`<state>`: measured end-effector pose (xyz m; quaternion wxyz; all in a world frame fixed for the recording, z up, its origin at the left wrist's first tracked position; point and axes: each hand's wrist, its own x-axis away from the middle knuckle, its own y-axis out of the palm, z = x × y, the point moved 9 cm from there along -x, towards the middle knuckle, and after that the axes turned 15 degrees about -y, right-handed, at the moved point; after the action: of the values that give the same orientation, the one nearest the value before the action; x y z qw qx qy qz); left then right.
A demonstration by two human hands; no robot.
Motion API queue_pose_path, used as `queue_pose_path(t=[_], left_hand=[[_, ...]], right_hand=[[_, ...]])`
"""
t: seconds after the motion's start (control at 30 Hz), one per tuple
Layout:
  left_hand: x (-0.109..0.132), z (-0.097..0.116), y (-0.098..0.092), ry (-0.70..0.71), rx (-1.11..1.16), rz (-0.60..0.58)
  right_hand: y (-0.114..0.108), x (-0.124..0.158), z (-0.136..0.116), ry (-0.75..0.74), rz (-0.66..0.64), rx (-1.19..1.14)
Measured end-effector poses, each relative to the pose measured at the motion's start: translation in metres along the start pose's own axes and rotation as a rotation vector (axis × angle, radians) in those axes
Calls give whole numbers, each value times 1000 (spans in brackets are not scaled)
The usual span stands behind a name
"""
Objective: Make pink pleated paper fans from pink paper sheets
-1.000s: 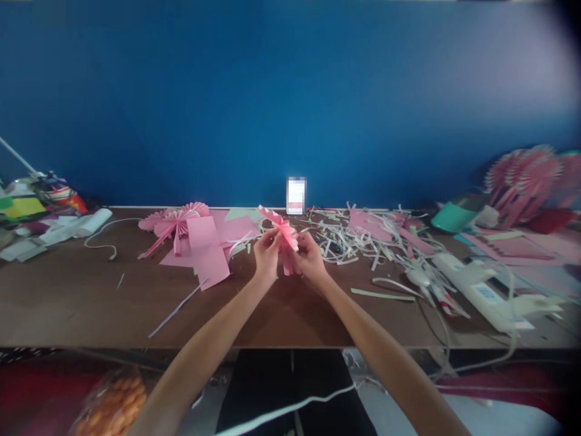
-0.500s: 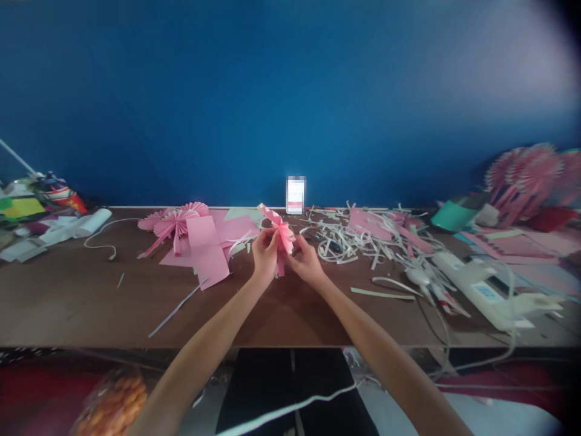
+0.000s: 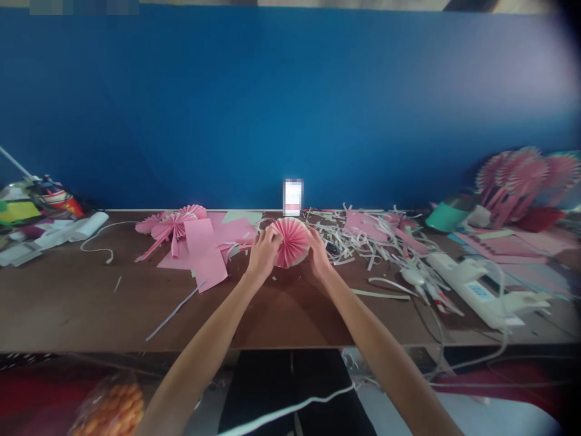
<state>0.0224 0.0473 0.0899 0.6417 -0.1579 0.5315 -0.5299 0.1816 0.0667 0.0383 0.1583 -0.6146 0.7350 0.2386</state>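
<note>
Between my hands is a round pink pleated paper fan (image 3: 291, 243), spread into a full disc that faces me just above the table. My left hand (image 3: 264, 248) has its fingers closed on the disc's left edge. At the right edge, my right hand (image 3: 316, 249) grips the rim, with its fingertips partly hidden behind the paper. Left of my hands, more pleated pink fans (image 3: 176, 225) lie by flat pink paper pieces (image 3: 206, 248).
White paper strips (image 3: 338, 239) heap up right of my hands. A white power strip (image 3: 472, 290) with cords lies at the right, near a green container (image 3: 447, 213) and several standing pink fans (image 3: 521, 172). A lit phone (image 3: 293, 197) leans on the blue wall.
The pink pleated paper was bunched and twisted between my fingers; now it is fanned out into a flat disc. My hands have moved slightly apart to its two sides.
</note>
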Motion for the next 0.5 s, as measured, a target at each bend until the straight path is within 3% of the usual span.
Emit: queue_pose_path(t=[0.1, 0.23, 0.5], left_hand=[[4, 0, 18, 41, -73, -63], [10, -7, 35, 59, -104, -146], [5, -11, 42, 53, 42, -252]], right_hand=[[-14, 2, 23, 115, 94, 58], [-18, -1, 36, 132, 53, 142], [-25, 2, 47, 169, 56, 230]])
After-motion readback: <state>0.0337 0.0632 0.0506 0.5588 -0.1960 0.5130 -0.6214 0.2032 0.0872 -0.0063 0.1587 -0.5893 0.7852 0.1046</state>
